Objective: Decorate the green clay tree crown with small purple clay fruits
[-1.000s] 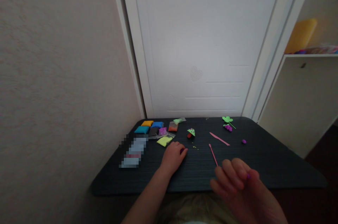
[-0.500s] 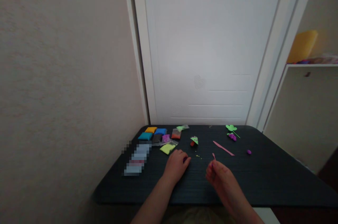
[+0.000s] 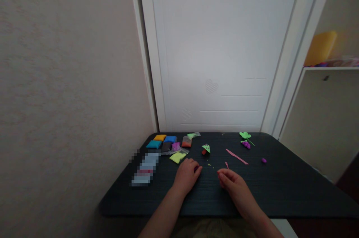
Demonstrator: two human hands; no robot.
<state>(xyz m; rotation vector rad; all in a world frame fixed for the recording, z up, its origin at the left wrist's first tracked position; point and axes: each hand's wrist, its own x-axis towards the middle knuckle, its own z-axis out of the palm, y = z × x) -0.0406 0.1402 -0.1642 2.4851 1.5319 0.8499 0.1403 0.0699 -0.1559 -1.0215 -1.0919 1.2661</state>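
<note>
My left hand (image 3: pixel 187 175) rests on the table with its fingers curled. A bit of purple clay (image 3: pixel 196 169) shows between its thumb and forefinger. Pinched together just above the tabletop are the fingertips of my right hand (image 3: pixel 233 185); whatever they hold is too small to make out. Behind them the tip of a small pink modelling tool (image 3: pixel 226 164) shows, the rest hidden by the hand. Pale clay crumbs (image 3: pixel 209 165) lie between the hands. Farther back stands a clay mushroom (image 3: pixel 206 149) with a green spotted cap and a red-brown stem.
A pink plastic knife (image 3: pixel 237 156) lies right of centre, with a purple clay ball (image 3: pixel 264 160) beyond it. At the back right are a green clover shape (image 3: pixel 245 135) and purple clay grapes (image 3: pixel 246 144). Several clay packets (image 3: pixel 155 144) and a blurred sheet (image 3: pixel 146 169) occupy the left.
My right hand has shifted slightly left and turned, its fingertips now apart from the pink tool's tip. My left hand has stayed in place.
</note>
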